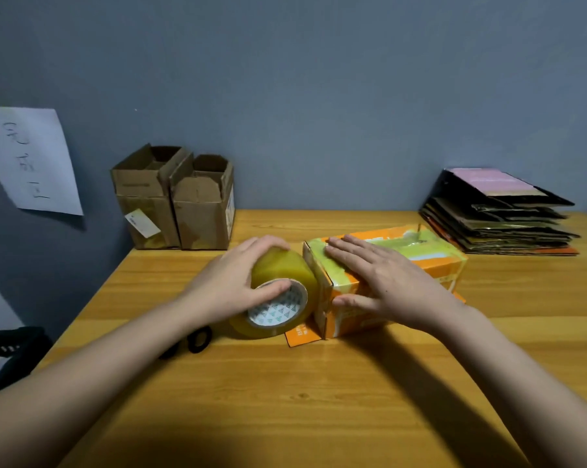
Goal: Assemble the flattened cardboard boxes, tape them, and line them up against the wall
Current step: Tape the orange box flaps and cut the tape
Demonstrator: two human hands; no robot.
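An orange cardboard box (430, 261) lies on its side in the middle of the wooden table (285, 400), with yellowish tape along its top. My right hand (380, 282) lies flat on the box, fingers straight on the taped top and thumb against the front face. My left hand (231, 282) grips a big roll of yellowish tape (278, 298) pressed against the box's left end, where the end flaps stand partly open. Two assembled brown boxes (174, 201) stand side by side against the wall at the back left, tops open.
A stack of flattened dark cardboard (498, 217) lies at the back right corner. Black scissors' handles (197, 339) show beside my left forearm. A paper sheet (28, 160) hangs on the left wall. Dark items (5, 352) sit off the table's left edge.
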